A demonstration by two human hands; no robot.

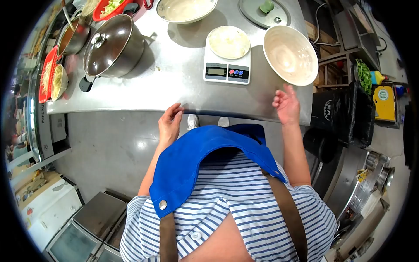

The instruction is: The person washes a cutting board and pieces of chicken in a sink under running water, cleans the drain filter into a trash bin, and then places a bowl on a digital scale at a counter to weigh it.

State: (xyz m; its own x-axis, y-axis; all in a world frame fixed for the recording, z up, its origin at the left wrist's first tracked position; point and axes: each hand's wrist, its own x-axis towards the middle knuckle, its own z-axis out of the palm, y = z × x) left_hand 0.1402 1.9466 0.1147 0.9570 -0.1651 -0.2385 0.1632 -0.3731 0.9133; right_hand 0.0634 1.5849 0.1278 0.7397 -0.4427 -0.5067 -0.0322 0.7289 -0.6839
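Observation:
My left hand (170, 123) is at the front edge of the steel table (183, 94), holding nothing, its fingers slightly bent and apart. Just below a large white bowl (290, 54), my right hand (286, 105) is raised with loosely curled fingers and nothing in it. Whether its fingertips touch the bowl's rim I cannot tell. To the left of that bowl stands a white kitchen scale (227, 72) with a round, pale plate (229, 42) on top. The scale's display is too small to read.
A lidded pot (114, 46) stands on the left, near red baskets (46, 81) and a pan with a handle (74, 37). Another bowl (186, 9) and a glass lid (264, 11) lie at the back. Black bins (334, 111) stand right of the table.

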